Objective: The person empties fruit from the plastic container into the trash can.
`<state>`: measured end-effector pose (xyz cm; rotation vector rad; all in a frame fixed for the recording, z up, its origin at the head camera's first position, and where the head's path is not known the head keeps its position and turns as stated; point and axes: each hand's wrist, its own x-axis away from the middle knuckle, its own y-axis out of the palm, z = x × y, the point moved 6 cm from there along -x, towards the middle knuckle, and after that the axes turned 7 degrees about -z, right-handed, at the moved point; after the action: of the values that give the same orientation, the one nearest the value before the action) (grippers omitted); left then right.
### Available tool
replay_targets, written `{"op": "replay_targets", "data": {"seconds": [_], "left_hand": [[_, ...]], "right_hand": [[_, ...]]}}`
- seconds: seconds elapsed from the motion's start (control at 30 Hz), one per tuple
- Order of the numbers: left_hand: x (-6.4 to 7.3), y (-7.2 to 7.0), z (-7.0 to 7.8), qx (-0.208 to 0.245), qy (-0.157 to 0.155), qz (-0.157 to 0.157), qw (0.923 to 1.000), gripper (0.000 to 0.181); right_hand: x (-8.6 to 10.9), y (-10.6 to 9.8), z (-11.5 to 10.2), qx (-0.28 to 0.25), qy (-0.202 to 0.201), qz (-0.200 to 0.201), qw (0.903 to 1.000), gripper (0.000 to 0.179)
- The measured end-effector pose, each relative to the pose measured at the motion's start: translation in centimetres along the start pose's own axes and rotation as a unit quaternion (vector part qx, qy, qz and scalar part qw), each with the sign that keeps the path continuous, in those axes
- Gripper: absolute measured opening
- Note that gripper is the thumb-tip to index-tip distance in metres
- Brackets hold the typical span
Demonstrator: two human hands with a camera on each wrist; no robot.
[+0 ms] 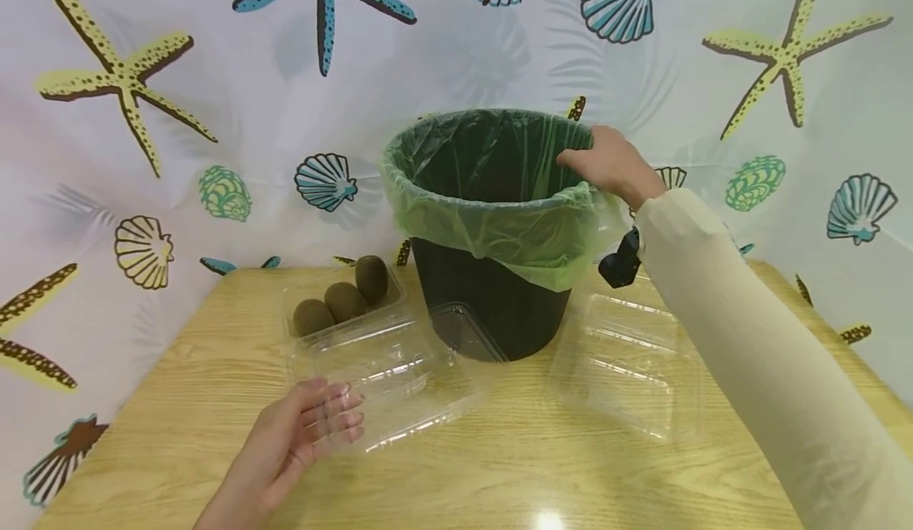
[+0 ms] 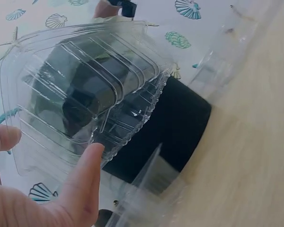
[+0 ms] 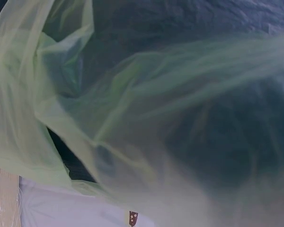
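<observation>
My left hand (image 1: 285,443) holds a clear plastic container (image 1: 406,387) by its left edge. In the left wrist view, the thumb lies along the ribbed container (image 2: 99,80), which overlaps the bin. My right hand (image 1: 606,162) grips the right rim of a black trash bin (image 1: 492,300), thumb over the inner side. A thin green bag (image 1: 492,229) lines the bin and hangs folded over its rim. The bag (image 3: 123,94) fills most of the right wrist view and hides the right fingers. Three brown kiwifruits (image 1: 344,301) lie in a clear tray at the back left.
Another clear plastic container (image 1: 635,364) lies on the wooden table (image 1: 499,459) to the right of the bin. Behind the table hangs a white cloth (image 1: 442,55) printed with shells and starfish. A small black device (image 1: 622,261) is on the right wrist.
</observation>
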<state>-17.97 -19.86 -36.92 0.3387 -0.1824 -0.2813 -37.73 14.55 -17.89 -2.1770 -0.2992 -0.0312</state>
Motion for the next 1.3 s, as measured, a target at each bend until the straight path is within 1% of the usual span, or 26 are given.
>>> {"op": "replay_targets", "data": {"seconds": [0.03,0.1,0.17,0.27,0.37,0.47,0.57,0.7,0.93,1.07,1.17,1.23,1.3], "left_hand": [[0.0,0.2,-0.4,0.0,-0.013,0.001,0.9999,0.029],[0.1,0.7,-1.0,0.001,-0.032,-0.007,0.9995,0.025],[0.2,1.1,-1.7,0.005,-0.042,-0.021,0.9989,0.021],[0.3,1.8,-2.6,0.015,-0.053,-0.051,0.9972,0.022],[0.3,2.4,-3.7,0.021,-0.073,-0.067,0.9949,0.023],[0.2,2.5,-4.6,0.014,-0.088,-0.06,0.9942,0.022],[0.1,2.4,-5.2,0.005,-0.093,-0.05,0.9944,0.021],[-0.1,2.3,-5.7,0.014,-0.1,-0.044,0.9939,0.021],[0.0,2.5,-6.3,0.016,-0.117,-0.036,0.9923,0.029],[0.0,2.3,-6.5,0.026,-0.126,-0.026,0.9914,0.03],[0.0,2.0,-6.5,0.018,-0.131,-0.029,0.9908,0.037],[0.0,1.8,-6.5,0.006,-0.134,-0.034,0.9904,0.041],[0.0,1.6,-6.6,-0.004,-0.136,-0.037,0.99,0.042]], "right_hand": [[0.0,0.0,0.1,-0.001,0.001,0.0,1.0,0.077],[0.0,-0.1,0.1,0.0,0.002,0.001,1.0,0.077],[0.0,-0.1,0.1,0.001,0.002,0.001,1.0,0.077],[0.0,-0.2,0.1,0.004,0.002,0.002,1.0,0.077],[0.0,-0.3,0.1,0.006,0.001,0.003,1.0,0.078],[0.0,-0.3,0.1,0.005,0.001,0.003,1.0,0.078],[0.0,-0.4,0.0,0.004,0.001,0.003,1.0,0.078],[0.0,-0.3,0.1,0.003,0.002,0.004,1.0,0.078],[0.0,-0.1,0.2,-0.004,0.003,0.004,1.0,0.078],[0.0,-0.1,0.2,-0.003,0.005,0.004,1.0,0.077],[-0.1,0.0,0.1,-0.002,0.005,0.004,1.0,0.077],[-0.1,-0.1,0.1,-0.001,0.005,0.004,1.0,0.077],[0.0,-0.1,0.1,0.001,0.006,0.004,1.0,0.077]]}}
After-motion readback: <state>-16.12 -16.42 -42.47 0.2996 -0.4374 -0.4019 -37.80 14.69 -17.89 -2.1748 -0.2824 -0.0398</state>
